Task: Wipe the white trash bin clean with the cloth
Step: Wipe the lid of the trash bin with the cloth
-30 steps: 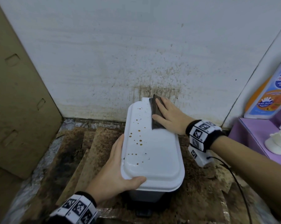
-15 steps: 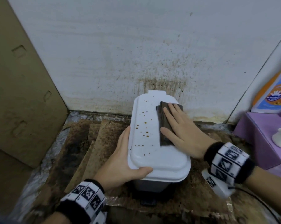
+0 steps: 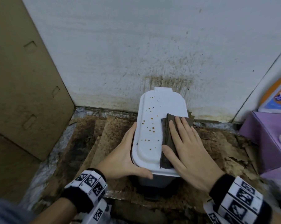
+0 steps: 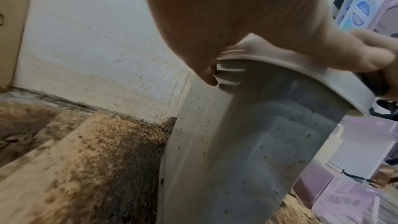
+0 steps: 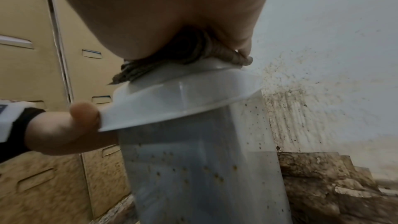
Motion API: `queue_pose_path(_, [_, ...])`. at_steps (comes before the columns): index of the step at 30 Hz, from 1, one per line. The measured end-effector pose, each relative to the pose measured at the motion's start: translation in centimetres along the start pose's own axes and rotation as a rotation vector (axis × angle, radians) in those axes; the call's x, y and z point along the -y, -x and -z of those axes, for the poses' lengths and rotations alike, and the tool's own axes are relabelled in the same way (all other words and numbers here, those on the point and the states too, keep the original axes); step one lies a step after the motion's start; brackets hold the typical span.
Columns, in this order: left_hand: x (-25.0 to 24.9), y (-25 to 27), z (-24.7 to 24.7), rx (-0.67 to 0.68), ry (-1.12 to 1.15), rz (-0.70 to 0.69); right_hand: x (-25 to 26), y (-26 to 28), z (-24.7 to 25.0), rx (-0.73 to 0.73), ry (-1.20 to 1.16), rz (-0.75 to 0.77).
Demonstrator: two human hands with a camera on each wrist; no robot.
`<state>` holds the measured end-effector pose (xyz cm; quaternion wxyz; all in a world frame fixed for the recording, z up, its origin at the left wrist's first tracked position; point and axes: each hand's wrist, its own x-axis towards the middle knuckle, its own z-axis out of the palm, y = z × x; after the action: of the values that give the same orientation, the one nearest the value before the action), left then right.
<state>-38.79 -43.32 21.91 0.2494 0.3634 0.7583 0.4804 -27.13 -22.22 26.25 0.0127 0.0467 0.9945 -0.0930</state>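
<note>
The white trash bin [image 3: 150, 113] stands against the wall, its lid dotted with brown spots on the left half. A folded dark brown cloth [image 3: 166, 135] lies on the lid's right half near the front. My right hand [image 3: 186, 147] lies flat on the cloth with straight fingers and presses it down. My left hand [image 3: 123, 157] grips the lid's left edge, thumb along the front rim. The left wrist view shows the left hand [image 4: 237, 14] curling under the rim, above the spotted bin body [image 4: 247, 151]. From the right wrist, the cloth [image 5: 133, 72] is squeezed between palm and lid.
A cardboard panel [image 3: 23, 78] leans at the left. The white wall [image 3: 136, 46] behind is spattered brown. Stained cardboard sheets [image 3: 88, 143] cover the floor. At the right a purple box [image 3: 265, 139] stands below a cleaner bottle [image 3: 278, 94].
My right hand has slid the cloth from the lid's far end toward the near end along the right side. The left hand keeps its hold on the lid.
</note>
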Motion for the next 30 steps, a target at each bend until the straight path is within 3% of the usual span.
queue_pose_path(6, [-0.1,-0.1,-0.7,-0.033,-0.022,-0.047,2.0,-0.9,0.1,-0.008,0.105,0.017])
queue_pose_path(14, [1.1,0.0,-0.6,-0.053,-0.027,-0.077,6.4,-3.2,-1.6,-0.094,0.056,0.098])
queue_pose_path(24, [1.5,0.2,-0.5,-0.065,-0.014,-0.037,6.9,-3.4,-1.3,-0.081,0.089,0.093])
queue_pose_path(30, [0.4,0.7,0.3,0.059,-0.043,0.018,5.5,-2.8,0.1,-0.009,-0.202,0.11])
